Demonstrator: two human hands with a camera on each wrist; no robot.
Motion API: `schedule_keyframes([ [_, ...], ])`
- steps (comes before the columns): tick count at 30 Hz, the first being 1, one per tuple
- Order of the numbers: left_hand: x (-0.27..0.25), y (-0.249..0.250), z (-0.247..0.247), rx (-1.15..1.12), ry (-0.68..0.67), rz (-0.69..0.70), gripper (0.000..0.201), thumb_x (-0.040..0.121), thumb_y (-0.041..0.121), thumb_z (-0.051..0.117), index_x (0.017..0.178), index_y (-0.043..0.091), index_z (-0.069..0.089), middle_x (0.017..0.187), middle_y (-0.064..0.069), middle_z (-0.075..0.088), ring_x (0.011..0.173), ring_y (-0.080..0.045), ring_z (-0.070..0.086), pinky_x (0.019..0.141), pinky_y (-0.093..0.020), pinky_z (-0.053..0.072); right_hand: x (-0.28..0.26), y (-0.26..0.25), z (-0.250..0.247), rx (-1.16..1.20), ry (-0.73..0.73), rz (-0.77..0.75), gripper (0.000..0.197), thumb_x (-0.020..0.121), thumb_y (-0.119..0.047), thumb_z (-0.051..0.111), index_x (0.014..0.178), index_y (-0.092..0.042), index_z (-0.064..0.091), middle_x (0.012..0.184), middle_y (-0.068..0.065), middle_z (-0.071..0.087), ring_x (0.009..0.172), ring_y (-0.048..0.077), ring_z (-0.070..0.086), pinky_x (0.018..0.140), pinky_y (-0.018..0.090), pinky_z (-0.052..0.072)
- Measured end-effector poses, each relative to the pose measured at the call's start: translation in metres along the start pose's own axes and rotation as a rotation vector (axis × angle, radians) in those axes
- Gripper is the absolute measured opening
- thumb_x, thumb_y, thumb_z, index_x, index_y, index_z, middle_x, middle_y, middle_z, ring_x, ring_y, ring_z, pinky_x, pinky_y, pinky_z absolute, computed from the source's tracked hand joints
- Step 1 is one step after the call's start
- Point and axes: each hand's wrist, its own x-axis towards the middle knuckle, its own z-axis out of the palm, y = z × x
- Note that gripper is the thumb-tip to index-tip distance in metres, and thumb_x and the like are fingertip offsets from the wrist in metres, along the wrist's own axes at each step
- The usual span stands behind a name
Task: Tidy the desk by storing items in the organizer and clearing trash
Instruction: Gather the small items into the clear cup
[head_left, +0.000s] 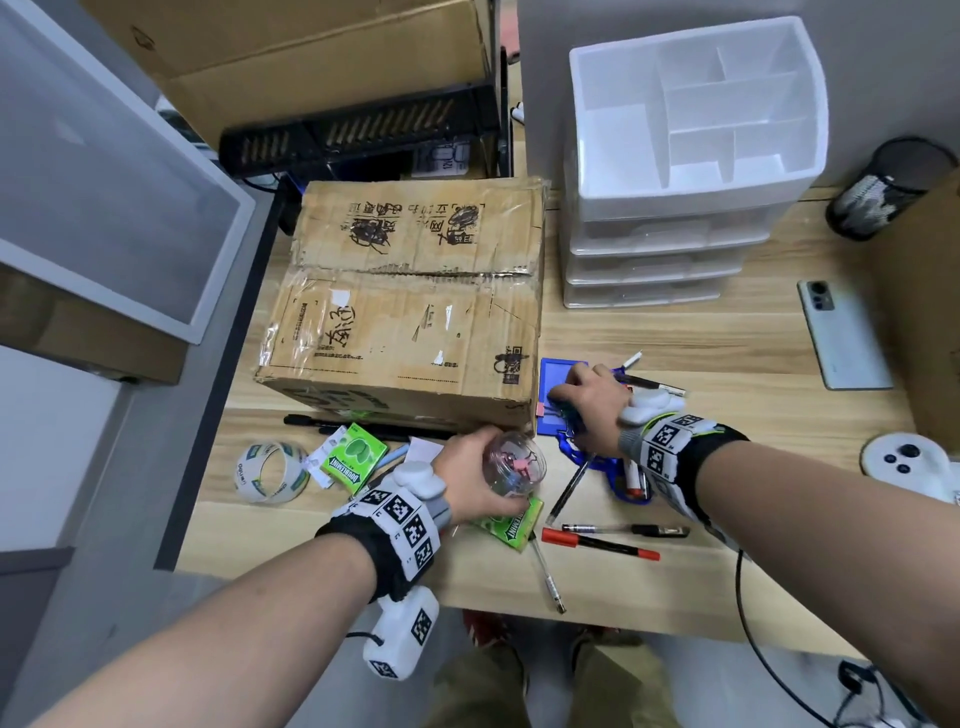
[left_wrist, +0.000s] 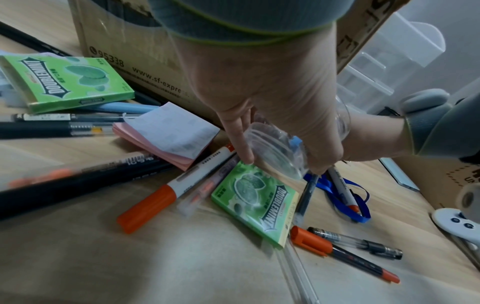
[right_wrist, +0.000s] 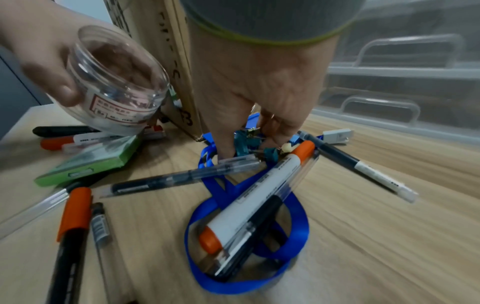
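Observation:
My left hand (head_left: 470, 475) grips a clear plastic jar (head_left: 514, 462) tilted on its side just above the desk, its open mouth facing right; the jar (right_wrist: 116, 82) has a red-printed label. My right hand (head_left: 584, 400) reaches down beside the cardboard box corner, and its fingers (right_wrist: 275, 137) pinch small teal binder clips (right_wrist: 270, 153) lying on a blue badge holder (head_left: 558, 374). The white desk organizer (head_left: 696, 130), with open top compartments and clear drawers below, stands at the back right.
A big cardboard box (head_left: 410, 306) fills the desk's middle. Two green gum boxes (head_left: 353, 457) (head_left: 511, 525), a tape roll (head_left: 270, 470), pink sticky notes (left_wrist: 168, 133), several pens, a red marker (head_left: 597, 543) and a blue lanyard (right_wrist: 246, 257) lie about. A phone (head_left: 841, 338) lies right.

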Motion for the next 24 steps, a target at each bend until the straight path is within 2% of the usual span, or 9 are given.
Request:
schedule_keyframes([
  [1, 0.000, -0.001, 0.000, 0.003, 0.004, 0.003, 0.075, 0.052, 0.041, 0.093, 0.118, 0.022, 0.062, 0.106, 0.008, 0.071, 0.096, -0.007, 0.067, 0.087, -0.025, 0.055, 0.001, 0.001, 0.000, 0.027, 0.011, -0.011, 0.046, 0.075, -0.014, 0.068, 0.119, -0.024, 0.063, 0.112, 0.005, 0.051, 0.103, 0.029, 0.047, 0.070, 0.028, 0.029],
  [5, 0.002, -0.004, 0.000, 0.022, 0.000, 0.004, 0.076, 0.052, 0.043, 0.092, 0.119, 0.023, 0.061, 0.107, 0.008, 0.071, 0.097, -0.007, 0.066, 0.088, -0.026, 0.055, 0.000, 0.001, 0.001, 0.056, 0.031, -0.064, 0.029, 0.074, -0.007, 0.065, 0.102, -0.014, 0.069, 0.103, 0.009, 0.054, 0.097, 0.031, 0.051, 0.070, 0.035, 0.045],
  [7, 0.001, -0.004, 0.000, 0.031, 0.003, 0.006, 0.076, 0.052, 0.043, 0.092, 0.119, 0.024, 0.061, 0.108, 0.009, 0.071, 0.098, -0.007, 0.066, 0.088, -0.025, 0.055, -0.001, 0.001, 0.001, 0.063, 0.030, -0.076, 0.023, 0.076, -0.004, 0.063, 0.097, -0.011, 0.069, 0.099, 0.010, 0.055, 0.094, 0.032, 0.052, 0.067, 0.034, 0.044],
  [11, 0.001, -0.003, 0.001, 0.031, 0.006, 0.008, 0.075, 0.053, 0.040, 0.093, 0.119, 0.022, 0.061, 0.107, 0.008, 0.070, 0.096, -0.007, 0.066, 0.086, -0.021, 0.054, -0.005, 0.002, -0.004, 0.063, -0.032, -0.101, 0.020, 0.079, -0.008, 0.060, 0.098, -0.014, 0.065, 0.101, 0.007, 0.054, 0.089, 0.030, 0.055, 0.070, 0.036, 0.049],
  [15, 0.000, -0.004, 0.003, 0.028, 0.013, 0.016, 0.075, 0.052, 0.042, 0.091, 0.118, 0.022, 0.061, 0.106, 0.009, 0.071, 0.097, -0.008, 0.067, 0.087, -0.024, 0.054, -0.008, -0.003, -0.008, 0.079, -0.076, -0.074, 0.021, 0.082, -0.008, 0.058, 0.101, -0.013, 0.065, 0.103, 0.007, 0.055, 0.088, 0.031, 0.059, 0.068, 0.035, 0.048],
  [19, -0.001, -0.004, 0.004, 0.035, 0.007, 0.020, 0.077, 0.051, 0.043, 0.091, 0.118, 0.023, 0.059, 0.107, 0.007, 0.070, 0.097, -0.009, 0.066, 0.086, -0.027, 0.055, -0.008, -0.004, -0.014, 0.164, -0.029, 0.003, 0.030, 0.074, -0.006, 0.062, 0.102, -0.016, 0.069, 0.103, 0.006, 0.062, 0.095, 0.029, 0.061, 0.072, 0.034, 0.050],
  [21, -0.003, -0.004, 0.005, 0.035, 0.001, 0.017, 0.077, 0.049, 0.046, 0.090, 0.117, 0.024, 0.059, 0.106, 0.008, 0.070, 0.096, -0.010, 0.066, 0.085, -0.029, 0.056, -0.013, -0.004, -0.022, 0.259, 0.000, 0.047, 0.032, 0.072, -0.006, 0.065, 0.101, -0.017, 0.072, 0.098, 0.005, 0.067, 0.092, 0.026, 0.062, 0.075, 0.035, 0.053],
  [24, -0.004, -0.002, 0.005, 0.024, -0.004, 0.011, 0.075, 0.050, 0.045, 0.090, 0.114, 0.024, 0.059, 0.100, 0.011, 0.069, 0.091, -0.008, 0.066, 0.082, -0.025, 0.056, -0.019, -0.002, -0.035, 0.392, 0.038, 0.116, 0.029, 0.072, -0.004, 0.069, 0.097, -0.019, 0.074, 0.081, -0.002, 0.065, 0.077, 0.018, 0.061, 0.069, 0.028, 0.051],
])
